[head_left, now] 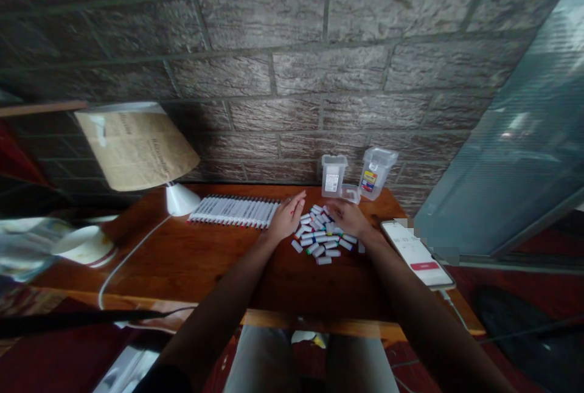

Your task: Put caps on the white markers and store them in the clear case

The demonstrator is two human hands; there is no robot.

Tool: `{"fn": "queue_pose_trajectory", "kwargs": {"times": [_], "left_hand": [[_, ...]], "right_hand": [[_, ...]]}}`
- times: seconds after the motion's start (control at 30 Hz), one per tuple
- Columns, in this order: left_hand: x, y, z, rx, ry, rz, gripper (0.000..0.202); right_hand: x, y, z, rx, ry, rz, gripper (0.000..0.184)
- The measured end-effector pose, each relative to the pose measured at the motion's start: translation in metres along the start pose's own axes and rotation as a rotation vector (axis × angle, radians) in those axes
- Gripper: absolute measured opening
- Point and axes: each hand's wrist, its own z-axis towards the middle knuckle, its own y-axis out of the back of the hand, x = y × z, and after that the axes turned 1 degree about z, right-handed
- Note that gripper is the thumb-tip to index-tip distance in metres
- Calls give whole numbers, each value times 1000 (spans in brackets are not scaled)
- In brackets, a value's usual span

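A loose pile of marker caps, white with coloured ends, lies on the wooden table between my hands. At its left side is my left hand, its fingers stretched out and the thumb side up, with nothing seen in it. My right hand reaches over the back right of the pile, fingers bent down among the caps. Its fingertips are hidden, so whether it grips a cap cannot be told. Left of my left hand, a neat row of white markers lies side by side, close to that hand.
Two clear plastic containers stand at the back by the brick wall, with a small clear lid between them. A lamp and a paper cup are at left. A phone with a cable lies at right.
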Motion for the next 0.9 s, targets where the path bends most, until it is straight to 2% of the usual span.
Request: {"fn": "queue_pose_trajectory", "kwargs": {"times": [0.07, 0.17, 0.27, 0.3, 0.33, 0.4, 0.47, 0.53, 0.6, 0.7, 0.8, 0.9], "left_hand": [[1, -1, -7, -16, -3, -52, 48], [-1, -2, -12, -23, -2, -101, 47], [-5, -2, -11, -30, -27, -131, 43], [-7, -1, -10, -30, -41, -132, 41], [-8, 0, -10, -26, -52, -126, 39], [-11, 2, -11, -6, -58, -100, 35], [-12, 5, -11, 7, -46, -57, 33], [-12, 7, -12, -11, -31, -11, 30], [-10, 8, -11, -32, -22, 4, 28], [-8, 9, -10, -43, -5, -20, 24], [-7, 10, -9, -49, 4, -25, 24], [-6, 12, -9, -69, 7, -29, 25]], "right_hand": [[-7, 8, -6, -8, -33, 18, 30], [-15, 27, -12, -28, -167, -11, 26], [-21, 52, -17, 40, -277, -8, 19], [-22, 61, -19, 117, -311, 40, 15], [-22, 69, -22, 267, -333, 116, 13], [-22, 81, -29, 550, -459, 269, 20], [-21, 86, -35, 643, -584, 367, 32], [-19, 85, -38, 667, -650, 429, 42], [-18, 80, -38, 674, -656, 481, 48], [-19, 72, -34, 596, -650, 545, 53], [-25, 70, -30, 552, -619, 582, 49], [-29, 68, -27, 518, -530, 540, 36]]}}
